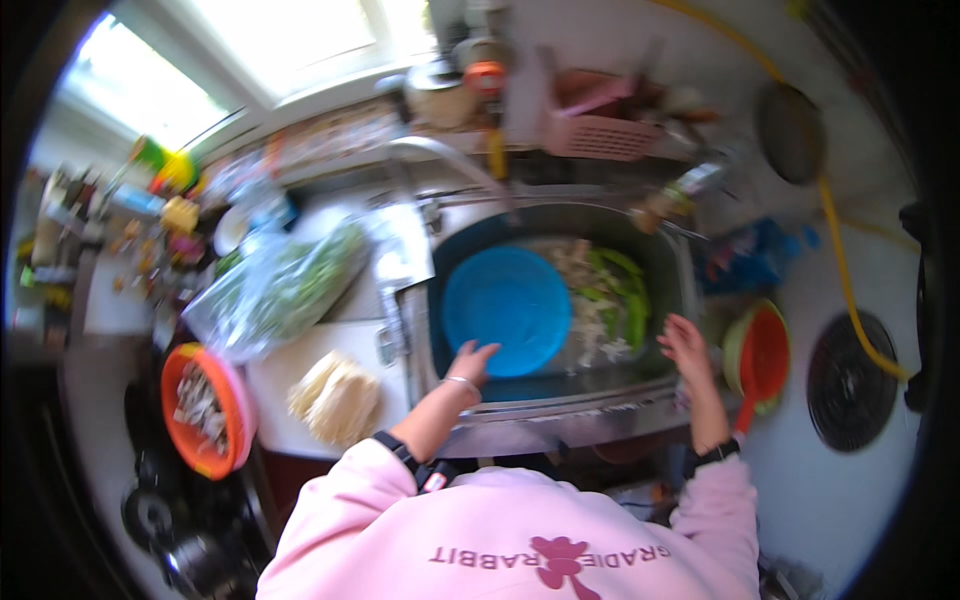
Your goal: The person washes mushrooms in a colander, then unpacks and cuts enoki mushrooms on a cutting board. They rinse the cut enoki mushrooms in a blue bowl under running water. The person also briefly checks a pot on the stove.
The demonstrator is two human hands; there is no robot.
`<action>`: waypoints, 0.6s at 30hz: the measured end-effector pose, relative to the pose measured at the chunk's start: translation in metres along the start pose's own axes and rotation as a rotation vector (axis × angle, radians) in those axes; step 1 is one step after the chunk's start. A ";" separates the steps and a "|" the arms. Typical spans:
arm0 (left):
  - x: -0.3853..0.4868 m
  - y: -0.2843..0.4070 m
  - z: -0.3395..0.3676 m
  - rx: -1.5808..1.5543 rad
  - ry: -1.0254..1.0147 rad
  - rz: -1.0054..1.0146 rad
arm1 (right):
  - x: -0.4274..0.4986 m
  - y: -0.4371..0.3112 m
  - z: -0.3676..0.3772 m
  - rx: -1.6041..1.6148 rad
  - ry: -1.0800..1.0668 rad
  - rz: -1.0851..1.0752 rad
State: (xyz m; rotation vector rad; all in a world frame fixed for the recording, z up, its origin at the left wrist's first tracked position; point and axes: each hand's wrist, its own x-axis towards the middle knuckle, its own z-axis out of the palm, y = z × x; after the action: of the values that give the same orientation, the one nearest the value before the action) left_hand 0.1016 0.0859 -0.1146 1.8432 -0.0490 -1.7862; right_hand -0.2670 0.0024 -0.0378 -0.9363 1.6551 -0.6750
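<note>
A round blue plastic basin (pixel 507 309) sits in the left part of the stainless steel sink (pixel 652 382). My left hand (pixel 471 366) is over the basin's near left rim, thumb spread from the fingers; whether it touches the rim is unclear. Over the sink's right edge hangs my right hand (pixel 685 346), fingers parted and holding nothing. Between the basin and that hand, green vegetable pieces (pixel 634 300), perhaps peppers or pods, lie on the sink bottom. Pale scraps (pixel 592 315) are scattered beside them.
The faucet (pixel 450 154) arches over the sink's back left. Left lie a pale enoki-like bundle (pixel 337 397) on a white board (pixel 270 390), bagged greens (pixel 292 281) and an orange basket (pixel 171 405) of cut pieces. Right are a red strainer or ladle (pixel 763 352) and a yellow hose (pixel 840 247).
</note>
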 end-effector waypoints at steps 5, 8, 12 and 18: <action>-0.066 0.021 -0.016 0.231 -0.281 0.495 | -0.001 0.003 0.021 0.054 -0.156 0.072; -0.113 0.031 -0.049 0.485 -0.116 0.944 | 0.000 0.015 0.040 0.024 -0.265 0.100; -0.155 0.035 -0.117 0.936 0.461 1.242 | -0.006 0.019 0.079 -0.263 -0.318 -0.067; -0.169 0.023 -0.218 1.136 0.780 0.950 | -0.043 -0.037 0.222 -0.452 -0.657 -0.733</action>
State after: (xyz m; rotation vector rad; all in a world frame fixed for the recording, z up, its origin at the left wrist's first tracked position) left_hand 0.2941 0.2144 0.0369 2.4031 -1.5703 -0.2328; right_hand -0.0389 0.0251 -0.0463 -1.8987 0.8552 -0.3796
